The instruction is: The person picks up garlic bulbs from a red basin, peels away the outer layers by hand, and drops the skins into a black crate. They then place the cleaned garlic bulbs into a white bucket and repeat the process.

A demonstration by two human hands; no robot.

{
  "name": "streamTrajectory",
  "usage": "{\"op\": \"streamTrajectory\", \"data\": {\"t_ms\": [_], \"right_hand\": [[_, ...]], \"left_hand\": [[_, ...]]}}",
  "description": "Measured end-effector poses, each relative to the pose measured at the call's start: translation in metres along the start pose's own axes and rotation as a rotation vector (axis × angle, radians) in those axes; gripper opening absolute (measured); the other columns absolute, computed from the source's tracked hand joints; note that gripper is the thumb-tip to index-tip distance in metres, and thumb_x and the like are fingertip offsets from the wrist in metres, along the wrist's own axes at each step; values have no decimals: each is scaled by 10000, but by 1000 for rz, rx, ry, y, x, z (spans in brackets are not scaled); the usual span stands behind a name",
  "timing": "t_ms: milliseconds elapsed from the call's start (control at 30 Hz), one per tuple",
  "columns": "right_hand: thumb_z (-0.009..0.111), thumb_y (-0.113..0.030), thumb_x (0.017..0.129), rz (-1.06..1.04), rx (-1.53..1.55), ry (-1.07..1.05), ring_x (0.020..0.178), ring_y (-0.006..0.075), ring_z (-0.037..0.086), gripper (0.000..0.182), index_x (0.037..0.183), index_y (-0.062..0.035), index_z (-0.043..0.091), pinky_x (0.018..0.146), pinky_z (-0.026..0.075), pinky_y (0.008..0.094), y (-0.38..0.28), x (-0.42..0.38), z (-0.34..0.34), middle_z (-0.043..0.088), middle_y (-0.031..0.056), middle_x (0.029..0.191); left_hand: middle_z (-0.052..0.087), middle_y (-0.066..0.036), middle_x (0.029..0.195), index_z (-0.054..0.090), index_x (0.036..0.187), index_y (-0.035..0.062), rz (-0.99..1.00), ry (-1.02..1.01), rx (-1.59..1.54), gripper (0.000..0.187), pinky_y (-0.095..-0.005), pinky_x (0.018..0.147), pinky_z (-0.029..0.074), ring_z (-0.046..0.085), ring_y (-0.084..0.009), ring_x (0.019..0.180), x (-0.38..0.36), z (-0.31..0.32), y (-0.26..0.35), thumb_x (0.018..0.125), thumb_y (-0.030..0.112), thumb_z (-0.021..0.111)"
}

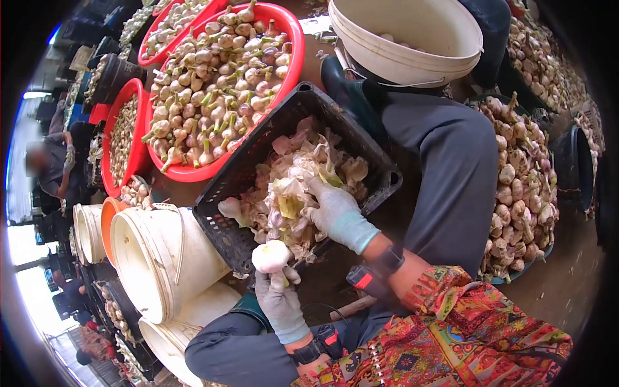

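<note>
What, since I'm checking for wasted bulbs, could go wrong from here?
The pale bulb in the left hand might slip and get lost among the loose skins heaped in the black crate. The right hand, at those skins, could knock some out. Garlic heaped near the rim of the large red tub may roll off.

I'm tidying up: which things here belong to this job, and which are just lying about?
Likely part of the job:
White, rounded garlic bulb in the gloved left hand
Pale, papery garlic skins touching the gloved right hand
Black, rectangular plastic crate holding the skins
Round red plastic tub of garlic bulbs

Perhaps just lying about:
White, cylindrical plastic bucket beside the crate
Orange, round plastic container
</note>
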State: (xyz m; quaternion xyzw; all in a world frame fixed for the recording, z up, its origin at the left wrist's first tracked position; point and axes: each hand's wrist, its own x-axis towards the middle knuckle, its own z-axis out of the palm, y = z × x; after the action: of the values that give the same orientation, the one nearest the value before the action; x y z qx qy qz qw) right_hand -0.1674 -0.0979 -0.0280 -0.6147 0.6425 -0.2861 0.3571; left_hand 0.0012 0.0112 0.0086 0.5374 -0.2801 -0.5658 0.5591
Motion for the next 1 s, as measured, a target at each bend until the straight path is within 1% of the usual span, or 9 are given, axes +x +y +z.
{"op": "streamTrajectory", "data": {"t_ms": [67,167,367,467,533,600,867,967,1000], "right_hand": [[649,-153,807,16,32,-34,858,366,616,314,1086,-19,597,736,502,378,-9,-3,-11,629,230,982],[651,-293,839,74,823,-353,856,247,646,314,981,-13,623,729,485,382,-3,-5,14,649,188,884],[609,-168,880,165,675,-76,700,164,582,184,951,2,603,646,483,307,0,4,34,629,126,771],[643,-163,839,57,445,24,692,218,600,199,941,5,610,689,491,345,4,-2,31,634,154,773],[612,-178,802,106,284,-119,819,406,615,239,947,11,608,727,479,451,0,-7,25,629,244,829],[647,-222,776,-87,270,-2,763,392,621,266,910,7,618,694,483,444,19,-10,48,626,237,792],[608,-167,871,1,275,-171,647,160,608,195,953,8,585,598,489,356,-3,-17,29,618,95,722],[557,-162,884,-168,27,-92,761,412,613,168,999,-49,606,669,495,441,1,-17,29,630,228,822],[579,-147,848,-238,52,-41,790,397,614,155,978,-68,610,699,491,445,-10,-20,26,636,204,845]], "left_hand": [[639,-93,955,507,1229,-14,-37,69,-158,504,-241,606,481,597,-113,720,4,11,3,843,248,698],[640,-86,950,505,1232,-13,-46,60,-56,501,-231,599,460,579,-109,704,6,8,-1,866,288,667],[577,-57,899,499,1190,-1,-146,-15,-307,398,-244,617,406,503,-121,711,10,-7,-12,923,282,584],[492,-50,854,459,1201,14,-154,-36,-505,363,-255,604,361,413,-132,698,10,-10,-12,950,263,537],[432,-26,799,437,1218,22,-164,-50,-696,367,-253,584,333,357,-118,662,8,-11,-11,964,279,501],[354,-4,760,421,1255,21,-155,39,-837,397,-256,587,318,322,-119,651,4,-13,-4,975,299,458],[445,1,755,382,1306,-88,295,266,-1029,565,-258,596,362,400,-112,654,-26,-68,92,936,311,533],[520,-67,827,446,1242,-100,857,418,-853,520,-328,690,459,496,-184,760,-28,-122,160,932,309,529],[530,-97,845,475,1206,-109,865,316,-944,558,-344,737,461,519,-224,818,-26,-145,172,925,371,523]]}}
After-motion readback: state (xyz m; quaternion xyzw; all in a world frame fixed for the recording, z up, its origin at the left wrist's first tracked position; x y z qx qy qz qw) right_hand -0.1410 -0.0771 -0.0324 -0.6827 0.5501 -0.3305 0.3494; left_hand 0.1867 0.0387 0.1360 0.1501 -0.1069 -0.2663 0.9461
